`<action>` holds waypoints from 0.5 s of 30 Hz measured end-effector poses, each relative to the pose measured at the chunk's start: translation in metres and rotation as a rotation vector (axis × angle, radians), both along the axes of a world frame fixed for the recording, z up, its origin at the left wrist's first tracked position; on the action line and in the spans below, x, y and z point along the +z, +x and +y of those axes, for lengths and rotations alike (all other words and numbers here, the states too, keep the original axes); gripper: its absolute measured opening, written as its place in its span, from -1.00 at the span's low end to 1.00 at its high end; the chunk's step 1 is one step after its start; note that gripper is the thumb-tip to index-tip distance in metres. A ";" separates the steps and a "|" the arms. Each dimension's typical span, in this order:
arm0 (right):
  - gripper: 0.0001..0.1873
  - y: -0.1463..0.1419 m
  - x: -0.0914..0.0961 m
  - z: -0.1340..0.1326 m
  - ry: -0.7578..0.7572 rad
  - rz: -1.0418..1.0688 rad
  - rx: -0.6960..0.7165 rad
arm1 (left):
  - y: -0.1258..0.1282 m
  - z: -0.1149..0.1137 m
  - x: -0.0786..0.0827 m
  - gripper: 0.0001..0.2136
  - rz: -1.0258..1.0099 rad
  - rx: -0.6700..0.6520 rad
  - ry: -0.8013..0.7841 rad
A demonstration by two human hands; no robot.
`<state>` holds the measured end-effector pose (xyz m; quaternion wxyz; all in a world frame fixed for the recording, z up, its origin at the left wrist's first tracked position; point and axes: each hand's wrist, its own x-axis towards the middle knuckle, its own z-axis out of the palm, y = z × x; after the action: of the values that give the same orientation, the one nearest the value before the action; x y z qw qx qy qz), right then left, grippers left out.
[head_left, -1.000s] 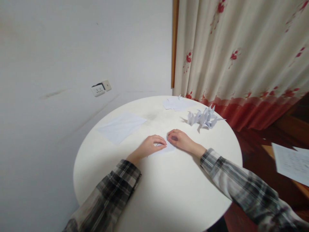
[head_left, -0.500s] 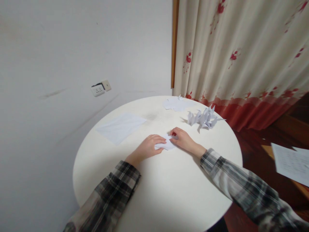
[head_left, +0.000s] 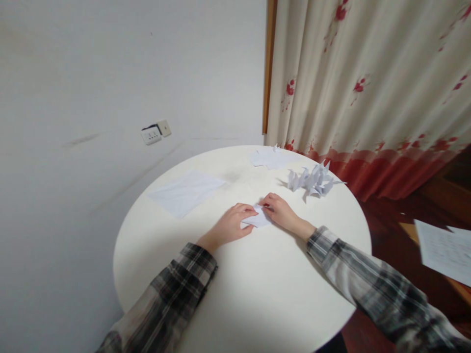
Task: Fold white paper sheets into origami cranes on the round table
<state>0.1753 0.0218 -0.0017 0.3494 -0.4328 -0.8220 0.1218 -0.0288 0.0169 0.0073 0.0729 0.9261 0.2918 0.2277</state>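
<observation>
Wall, pale and scuffed, fills the left and middle of my view. Curtain hangs at the right, cream with red flowers and a red lower band. Below them my round white counter reaches toward the corner, dark reddish floor beyond its right edge. Both my arms lie over the counter in plaid sleeves. Written sheets lie off to the right, apart from the counter. Ahead of my left arm a large creased sheet lies flat. Folded cranes stand bunched near the counter's far right edge, just beside a small stack of paper at the back.

My left grip is spread, fingertips on top of the folded piece and thumb at its near edge. My right grip has its fingertips close together at the piece's far right side; whether they pinch or only press it, I can't tell. The folded piece itself lies on the counter between my two grips, touched by both. Smaller than that are the socket on the wall and one tiny crane at the stack's back edge.
</observation>
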 end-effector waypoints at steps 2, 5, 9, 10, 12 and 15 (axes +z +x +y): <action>-0.75 0.000 0.001 0.000 0.005 0.008 0.011 | 0.000 0.000 0.000 -0.66 0.006 0.011 0.008; -0.73 -0.001 0.002 -0.001 0.013 0.013 0.024 | 0.000 0.000 0.000 -0.69 0.010 0.009 0.004; -0.74 0.000 0.004 -0.001 0.030 0.003 0.038 | 0.001 0.000 0.002 -0.71 0.003 0.029 -0.016; -0.74 0.000 0.004 -0.001 0.031 -0.003 0.039 | 0.001 0.000 0.002 -0.70 -0.001 0.038 -0.019; -0.75 0.000 0.004 -0.001 0.030 -0.012 0.039 | 0.002 -0.001 0.003 -0.69 -0.002 0.050 -0.020; -0.75 0.000 0.005 -0.001 0.034 -0.014 0.041 | 0.002 -0.001 0.003 -0.66 0.002 0.064 -0.014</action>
<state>0.1757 0.0207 0.0028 0.3486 -0.4105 -0.8351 0.1119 -0.0267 0.0156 0.0103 0.0718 0.9161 0.3227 0.2268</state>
